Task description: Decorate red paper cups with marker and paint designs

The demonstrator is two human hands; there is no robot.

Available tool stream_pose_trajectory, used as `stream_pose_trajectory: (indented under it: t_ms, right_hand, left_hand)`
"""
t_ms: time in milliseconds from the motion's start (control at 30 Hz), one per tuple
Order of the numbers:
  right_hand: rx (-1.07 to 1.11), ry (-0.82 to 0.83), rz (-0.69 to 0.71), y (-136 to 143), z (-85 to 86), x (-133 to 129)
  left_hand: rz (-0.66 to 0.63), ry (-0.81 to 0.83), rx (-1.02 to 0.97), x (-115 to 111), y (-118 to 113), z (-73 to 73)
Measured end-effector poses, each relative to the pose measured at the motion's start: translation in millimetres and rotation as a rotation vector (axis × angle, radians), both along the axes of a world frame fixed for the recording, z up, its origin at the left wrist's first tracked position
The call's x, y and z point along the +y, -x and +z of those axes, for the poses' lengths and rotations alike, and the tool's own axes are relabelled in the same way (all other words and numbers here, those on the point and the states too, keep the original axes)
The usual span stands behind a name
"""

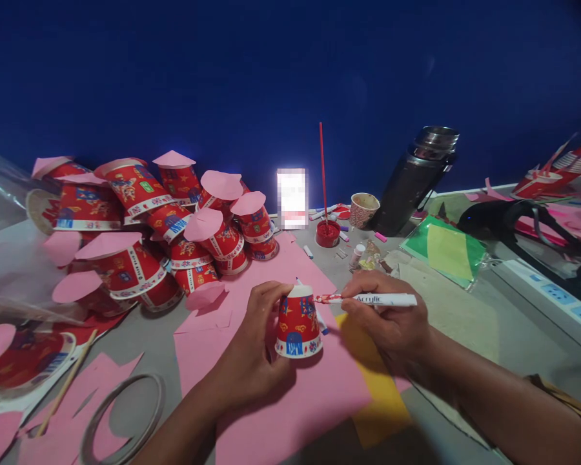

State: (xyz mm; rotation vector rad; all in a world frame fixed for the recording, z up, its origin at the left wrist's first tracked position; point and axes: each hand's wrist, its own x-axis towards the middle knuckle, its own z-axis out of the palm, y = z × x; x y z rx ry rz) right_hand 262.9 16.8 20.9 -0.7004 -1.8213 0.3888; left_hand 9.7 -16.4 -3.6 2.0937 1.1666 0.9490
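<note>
My left hand (261, 342) grips a red paper cup (297, 323) turned upside down, with its white base on top and a white patterned rim below. Blue and yellow designs mark the cup's side, among them a blue door shape near the rim. In my right hand (390, 316) is a white acrylic marker (387, 299), held level between thumb and fingers. Its red-stained tip touches or nearly touches the cup's upper right side. Beneath both hands lies a sheet of pink paper (281, 413). Behind the cup rests another marker (323, 323), partly hidden.
Decorated red cups with pink paper tops (140, 258) are piled at left. A tape roll (90, 433) lies front left. Behind stand a bright blurred screen (292, 199), a red paint pot (328, 234) with a brush, a paper cup (364, 210) and a black thermos (411, 184). A power strip (556, 297) is at right.
</note>
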Motion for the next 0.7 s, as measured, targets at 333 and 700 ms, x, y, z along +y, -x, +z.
stream_pose_trajectory:
  t_ms: [333, 700]
  right_hand:
    - [-0.006, -0.014, 0.036, 1.1, 3.8, -2.1]
    - [-0.035, -0.005, 0.118, 3.4, 0.1, -0.8]
  left_hand:
    - [0.002, 0.022, -0.037, -0.1, 1.4, -0.6]
    - [-0.02, 0.018, -0.028, -0.2, 0.1, 0.9]
